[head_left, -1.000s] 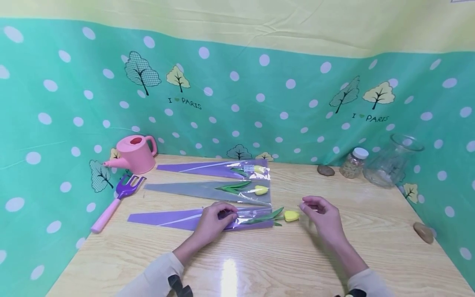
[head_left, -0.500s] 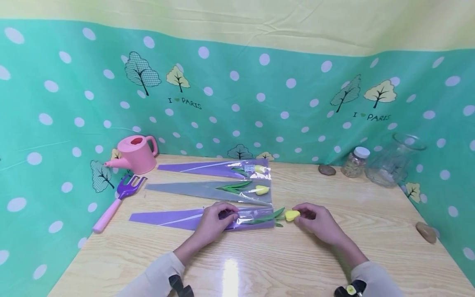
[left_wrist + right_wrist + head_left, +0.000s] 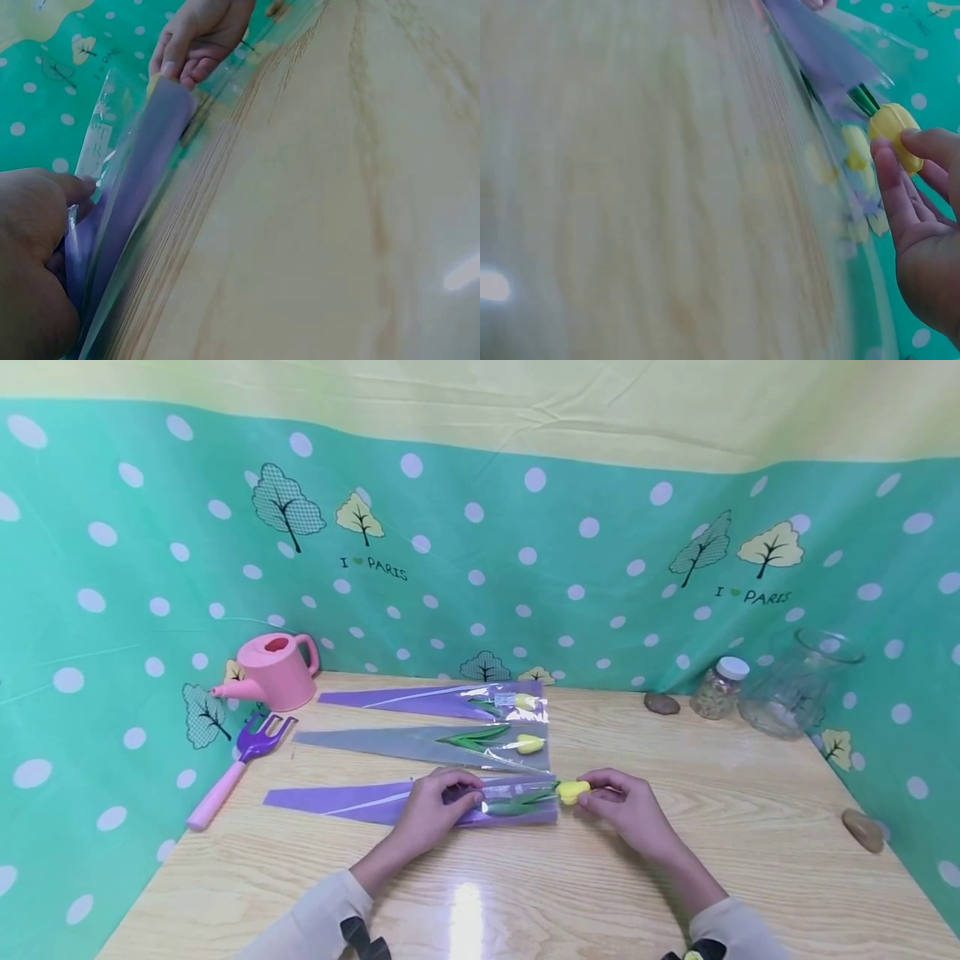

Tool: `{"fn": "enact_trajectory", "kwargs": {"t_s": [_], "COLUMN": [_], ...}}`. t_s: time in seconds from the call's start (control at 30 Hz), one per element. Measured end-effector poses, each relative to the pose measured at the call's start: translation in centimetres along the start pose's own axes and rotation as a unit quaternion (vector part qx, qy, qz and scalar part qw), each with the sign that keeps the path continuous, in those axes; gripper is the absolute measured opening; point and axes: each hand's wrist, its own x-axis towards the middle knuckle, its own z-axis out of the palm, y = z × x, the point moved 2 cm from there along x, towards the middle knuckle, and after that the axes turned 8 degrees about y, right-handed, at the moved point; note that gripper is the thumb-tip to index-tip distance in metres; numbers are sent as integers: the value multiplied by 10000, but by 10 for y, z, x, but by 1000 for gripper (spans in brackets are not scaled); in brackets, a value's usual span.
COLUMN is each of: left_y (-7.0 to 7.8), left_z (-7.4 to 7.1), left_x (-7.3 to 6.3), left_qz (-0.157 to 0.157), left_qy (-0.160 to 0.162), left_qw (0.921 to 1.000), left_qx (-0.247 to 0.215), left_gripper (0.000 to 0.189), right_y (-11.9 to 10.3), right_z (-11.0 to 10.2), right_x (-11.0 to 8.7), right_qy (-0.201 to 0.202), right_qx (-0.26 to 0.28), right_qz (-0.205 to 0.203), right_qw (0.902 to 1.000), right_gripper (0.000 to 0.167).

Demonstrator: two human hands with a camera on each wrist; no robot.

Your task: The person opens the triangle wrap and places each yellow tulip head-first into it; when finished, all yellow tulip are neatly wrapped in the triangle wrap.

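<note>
Nearest me lies a purple flower sleeve [image 3: 352, 800] with a clear front, its wide mouth facing right. My left hand [image 3: 437, 803] pinches the sleeve's clear film near the middle; the left wrist view shows the film [image 3: 112, 150] lifted away from the purple backing [image 3: 154, 127]. A yellow artificial tulip [image 3: 572, 792] has its green leaves inside the sleeve, while its head sits just outside the mouth. My right hand [image 3: 626, 802] grips the tulip head between thumb and fingers, seen closely as a yellow bloom [image 3: 894, 135] in the right wrist view.
Behind lie a grey sleeve [image 3: 360, 743] and another purple sleeve [image 3: 397, 699], each holding a yellow tulip. A pink watering can [image 3: 276, 672] and a garden fork [image 3: 238, 768] are at left. At right are a stone [image 3: 662, 702], a lidded jar [image 3: 716, 689], a glass vase [image 3: 787, 693] and another stone [image 3: 862, 830].
My right hand has come to the tulip head, taken hold of it and moved left, sliding the leaves deeper into the sleeve. My left hand stays in place on the sleeve.
</note>
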Motion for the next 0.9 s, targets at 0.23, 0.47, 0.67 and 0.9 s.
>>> {"fn": "enact_trajectory", "kwargs": {"t_s": [0.23, 0.47, 0.67, 0.9], "left_y": [2, 3, 2, -1], "left_z": [0, -1, -2, -3], "left_x": [0, -1, -2, 0], "left_qz": [132, 168, 241, 303], "left_qy": [22, -137, -209, -79], "left_qw": [9999, 9998, 9995, 9995], "left_qx": [72, 0, -67, 53], "left_gripper": [13, 13, 11, 11], "right_y": [0, 3, 7, 7], "right_z": [12, 19, 28, 41], "right_x": [-5, -4, 0, 7], "right_qy": [-274, -513, -554, -680], "right_qx": [442, 462, 161, 118], "right_qz": [54, -165, -160, -176], "right_qw": [9986, 9975, 9982, 9975], "right_gripper": [37, 37, 38, 39]}}
